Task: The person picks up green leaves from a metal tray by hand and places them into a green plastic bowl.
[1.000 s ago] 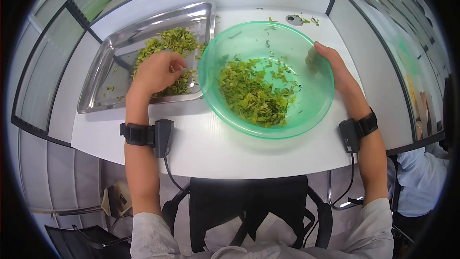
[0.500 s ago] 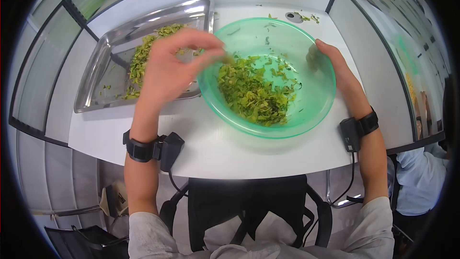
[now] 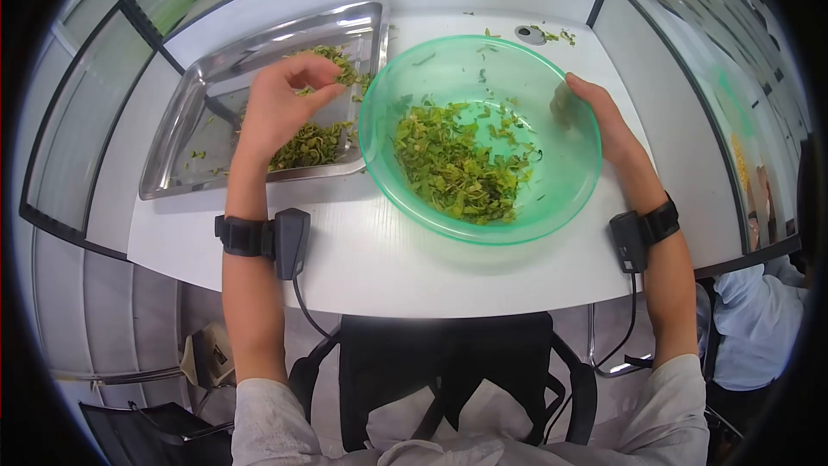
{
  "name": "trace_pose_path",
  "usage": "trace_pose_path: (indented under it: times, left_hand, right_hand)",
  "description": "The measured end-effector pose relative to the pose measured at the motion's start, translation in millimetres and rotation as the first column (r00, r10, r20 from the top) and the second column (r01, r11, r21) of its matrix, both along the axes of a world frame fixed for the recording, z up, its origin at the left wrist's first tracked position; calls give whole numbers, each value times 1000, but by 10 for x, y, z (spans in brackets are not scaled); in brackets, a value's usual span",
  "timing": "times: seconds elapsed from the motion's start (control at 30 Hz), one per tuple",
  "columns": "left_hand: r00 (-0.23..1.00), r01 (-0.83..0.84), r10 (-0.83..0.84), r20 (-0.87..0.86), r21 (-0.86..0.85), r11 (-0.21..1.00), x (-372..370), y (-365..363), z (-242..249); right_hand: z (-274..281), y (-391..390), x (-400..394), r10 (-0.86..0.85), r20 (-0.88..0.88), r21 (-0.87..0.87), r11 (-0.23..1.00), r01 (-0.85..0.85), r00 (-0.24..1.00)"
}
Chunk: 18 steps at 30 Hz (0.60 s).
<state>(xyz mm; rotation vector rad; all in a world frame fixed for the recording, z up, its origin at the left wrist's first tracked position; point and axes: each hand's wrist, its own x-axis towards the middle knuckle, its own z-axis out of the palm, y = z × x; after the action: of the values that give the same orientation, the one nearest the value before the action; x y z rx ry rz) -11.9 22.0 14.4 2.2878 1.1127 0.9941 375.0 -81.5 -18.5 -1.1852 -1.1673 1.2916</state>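
Observation:
A translucent green plastic bowl (image 3: 483, 236) on the white table holds a heap of chopped green leaves (image 3: 457, 164), mostly in its left and near part. My right hand (image 3: 595, 112) grips the bowl's right rim, thumb on top and fingers showing through the wall outside. Over the metal tray (image 3: 164, 151) to the left hovers my left hand (image 3: 280, 108), its fingers curled and thumb and fingertips close together. Whether anything small is pinched there I cannot make out. More leafy pieces (image 3: 310, 147) lie in the tray below and beside this hand, partly hidden by it.
White panels with glass above enclose the table's back and sides. A round cable hole (image 3: 530, 34) with leaf scraps around it is near the back. Both wrists wear black strapped devices (image 3: 291, 243) with cables. A person's pale sleeve (image 3: 759, 319) shows at right.
My left hand has moved left, from the bowl's left rim to above the tray. My right hand keeps its hold on the bowl.

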Motion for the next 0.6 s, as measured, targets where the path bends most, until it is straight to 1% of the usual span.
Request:
trace_pose_path:
  times: [0.03,0.1,0.13,0.2,0.23,0.33,0.4,0.57,0.6]
  left_hand:
    - [1000,0,0,0,2,1000,-2,13,-44]
    - [997,15,-13,-74,15,1000,21,-13,-76]
    - [997,16,-15,-73,16,1000,7,-22,-74]
    - [930,42,-70,-361,-85,996,-19,-61,-50]
    - [897,58,-107,-429,-125,990,-20,-96,-29]
    - [890,99,-155,-428,-149,984,-23,-124,-52]
    - [888,88,-151,-435,-162,983,-8,-121,-45]
    - [863,49,-97,-496,-108,993,43,-138,-41]
    - [856,58,-92,-509,-82,995,37,-142,-53]
  right_hand:
    - [3,-4,-2,0,0,2,1000,0,1000]
    - [12,-10,-11,-12,15,-8,1000,13,1000]
    - [13,-8,-7,-14,15,-7,1000,14,1000]
    - [7,-3,12,11,1,-6,1000,-11,1000]
    - [3,-2,20,8,0,-8,1000,-8,1000]
    - [-18,-5,11,16,4,11,1000,-16,1000]
    - [17,-21,-25,-30,17,-8,1000,30,999]
    - [48,-31,-49,-30,29,-12,999,31,999]
    - [8,-3,2,11,11,1,1000,-11,1000]
